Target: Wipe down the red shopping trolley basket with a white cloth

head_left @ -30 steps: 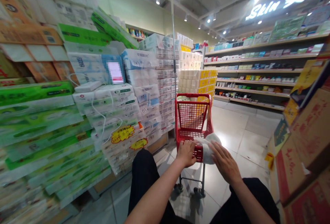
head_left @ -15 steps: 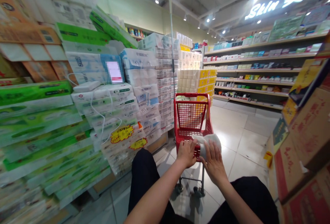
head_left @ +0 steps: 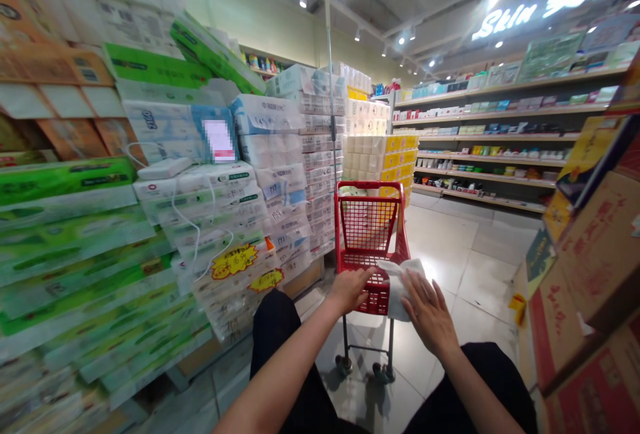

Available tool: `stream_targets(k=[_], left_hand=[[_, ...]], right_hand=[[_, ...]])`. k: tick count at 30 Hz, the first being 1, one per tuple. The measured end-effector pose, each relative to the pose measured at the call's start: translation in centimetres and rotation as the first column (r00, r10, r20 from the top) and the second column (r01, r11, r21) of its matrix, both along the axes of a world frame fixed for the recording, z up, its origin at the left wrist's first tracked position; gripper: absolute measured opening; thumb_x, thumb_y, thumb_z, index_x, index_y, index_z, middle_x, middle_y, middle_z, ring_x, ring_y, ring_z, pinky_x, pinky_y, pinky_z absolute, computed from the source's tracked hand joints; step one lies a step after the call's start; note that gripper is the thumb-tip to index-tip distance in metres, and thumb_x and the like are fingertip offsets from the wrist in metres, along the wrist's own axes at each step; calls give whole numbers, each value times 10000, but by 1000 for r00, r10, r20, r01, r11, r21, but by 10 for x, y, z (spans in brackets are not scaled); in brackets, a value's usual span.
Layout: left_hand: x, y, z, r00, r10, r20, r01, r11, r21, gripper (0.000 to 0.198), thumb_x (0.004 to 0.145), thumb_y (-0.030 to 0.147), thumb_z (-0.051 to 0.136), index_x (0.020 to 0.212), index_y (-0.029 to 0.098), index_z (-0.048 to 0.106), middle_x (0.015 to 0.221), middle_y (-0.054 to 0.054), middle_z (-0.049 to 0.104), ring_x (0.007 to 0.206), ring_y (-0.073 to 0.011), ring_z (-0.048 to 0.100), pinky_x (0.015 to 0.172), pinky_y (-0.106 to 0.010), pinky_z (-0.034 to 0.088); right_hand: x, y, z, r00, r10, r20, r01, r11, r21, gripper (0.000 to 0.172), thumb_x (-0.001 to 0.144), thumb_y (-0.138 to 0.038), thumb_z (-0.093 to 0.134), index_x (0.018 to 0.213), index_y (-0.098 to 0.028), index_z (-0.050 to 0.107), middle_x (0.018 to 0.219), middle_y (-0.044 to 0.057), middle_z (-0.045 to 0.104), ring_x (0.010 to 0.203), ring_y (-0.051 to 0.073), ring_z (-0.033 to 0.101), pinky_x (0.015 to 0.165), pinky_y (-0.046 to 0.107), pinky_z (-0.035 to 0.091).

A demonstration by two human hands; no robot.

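Observation:
A small red wire shopping cart (head_left: 369, 231) stands on the tiled floor in front of me. My left hand (head_left: 349, 289) is closed on the cart's near rim. My right hand (head_left: 428, 313) lies with fingers spread flat on a white cloth (head_left: 398, 282), pressing it against the cart's near right corner. My knees in dark trousers show at the bottom.
Stacked tissue and paper packs (head_left: 150, 207) fill the left side, with a white cable hanging over them. Cardboard boxes (head_left: 595, 267) crowd the right edge. Shelves of goods (head_left: 500, 147) run along the far right. A thin metal pole (head_left: 330, 67) rises behind the cart.
My right hand with the white cloth slid left along the cart's rim, then back to the right corner. The left hand kept its grip.

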State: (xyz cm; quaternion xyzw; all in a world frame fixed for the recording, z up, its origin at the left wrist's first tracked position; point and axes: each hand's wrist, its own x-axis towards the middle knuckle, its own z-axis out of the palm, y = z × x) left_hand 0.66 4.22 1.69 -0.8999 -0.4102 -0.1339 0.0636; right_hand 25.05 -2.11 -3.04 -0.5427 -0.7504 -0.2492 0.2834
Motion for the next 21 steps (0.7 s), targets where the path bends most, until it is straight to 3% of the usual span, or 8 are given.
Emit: stream_targets(k=[4, 8, 15, 21], left_hand=[[-19, 13, 4, 999, -13, 44, 10, 997, 73, 635, 794, 473, 661, 1318, 238, 391, 1175, -65, 570, 1141, -230, 503, 1097, -415, 267], [-22, 17, -4, 998, 1, 66, -7, 995, 97, 496, 818, 454, 648, 1233, 255, 461, 1223, -48, 538, 1235, -204, 433, 1141, -414, 194], [4, 21, -16, 997, 62, 45, -66, 992, 110, 635, 835, 485, 606, 1352, 220, 351, 1193, -70, 548, 1171, -227, 482, 1145, -446, 189], [26, 23, -24, 995, 69, 72, -77, 989, 127, 716, 838, 355, 559, 1429, 149, 212, 1250, -102, 528, 1204, -226, 453, 1170, -428, 148]], right_hand=[[10, 7, 4, 998, -62, -28, 62, 998, 2, 579, 967, -402, 294, 1516, -272, 161, 1582, 10, 125, 1446, 249, 135, 1166, 519, 130], [8, 15, -2, 995, -77, -69, 78, 997, 14, 585, 966, -434, 298, 1512, -260, 184, 1589, 31, 83, 1451, 270, 96, 1150, 525, 163], [-5, 23, -18, 985, -23, -172, 34, 998, 59, 681, 947, -531, 325, 1518, -207, 145, 1584, 86, 104, 1439, 299, 138, 1134, 529, 221], [-64, 7, -14, 996, 42, -81, -40, 999, 17, 724, 935, -507, 385, 1522, -171, 127, 1572, 115, 150, 1434, 302, 160, 1140, 509, 210]])
